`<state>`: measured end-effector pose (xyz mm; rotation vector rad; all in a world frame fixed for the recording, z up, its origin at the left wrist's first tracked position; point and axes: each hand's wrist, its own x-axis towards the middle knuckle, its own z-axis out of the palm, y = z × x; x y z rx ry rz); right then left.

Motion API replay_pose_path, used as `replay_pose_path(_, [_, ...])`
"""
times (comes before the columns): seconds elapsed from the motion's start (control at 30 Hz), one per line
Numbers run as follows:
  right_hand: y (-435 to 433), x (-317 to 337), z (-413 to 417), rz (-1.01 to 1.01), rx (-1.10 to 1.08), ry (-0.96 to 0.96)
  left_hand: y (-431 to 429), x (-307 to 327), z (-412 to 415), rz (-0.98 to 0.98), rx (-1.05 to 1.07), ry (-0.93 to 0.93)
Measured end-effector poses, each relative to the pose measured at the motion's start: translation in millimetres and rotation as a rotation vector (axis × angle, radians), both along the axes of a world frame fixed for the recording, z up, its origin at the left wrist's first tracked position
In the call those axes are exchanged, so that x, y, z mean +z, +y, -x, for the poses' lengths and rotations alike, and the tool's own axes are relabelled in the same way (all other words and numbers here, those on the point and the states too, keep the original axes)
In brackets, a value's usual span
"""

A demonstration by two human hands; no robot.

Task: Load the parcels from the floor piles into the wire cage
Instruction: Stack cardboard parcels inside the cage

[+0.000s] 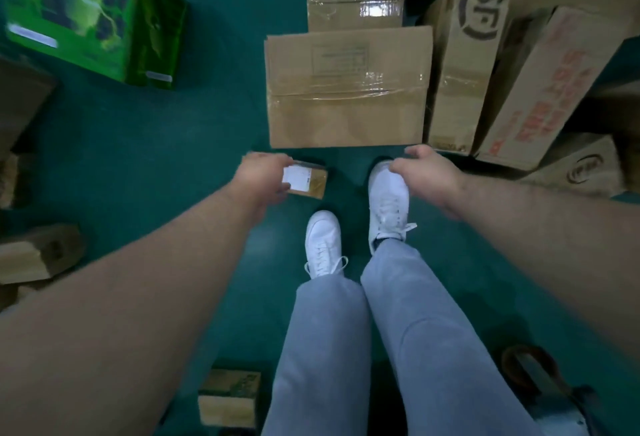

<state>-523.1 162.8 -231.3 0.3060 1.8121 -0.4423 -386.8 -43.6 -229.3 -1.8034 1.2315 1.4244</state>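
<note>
Teal floor (138, 158), cartons (346, 96) piled 12 to 2 o'clock. I log left hand (263, 176) gripping small brown parcel (311, 183) near centre, white label (295, 176) unreadable. Right hand (429, 174) loosely open, empty. One carton's red lettering (550, 89) blurred.

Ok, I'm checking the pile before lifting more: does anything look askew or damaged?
Nothing looks torn or spilled. The box with red print, at the right, lies slanted among its neighbours, unlike the large taped carton. The small labelled parcel in the left hand looks intact.
</note>
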Motion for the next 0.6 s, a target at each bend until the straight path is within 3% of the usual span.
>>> replay_pose_path(0.13, [7, -52, 7, -0.078, -0.147, 0.010, -15, -58, 17, -0.014, 0.061, 0.015])
replay_pose_path(0.3, [8, -82, 18, -0.020, -0.314, 0.013, -26, -92, 26, -0.020, 0.085, 0.008])
replay_pose_path(0.43, [3, -81, 23, 0.051, -0.414, -0.018, -29, -87, 26, 0.011, 0.109, 0.023])
replay_pose_path(0.6, [6, -40, 25, 0.140, -0.541, 0.060, -31, -31, 19, 0.174, 0.148, 0.147])
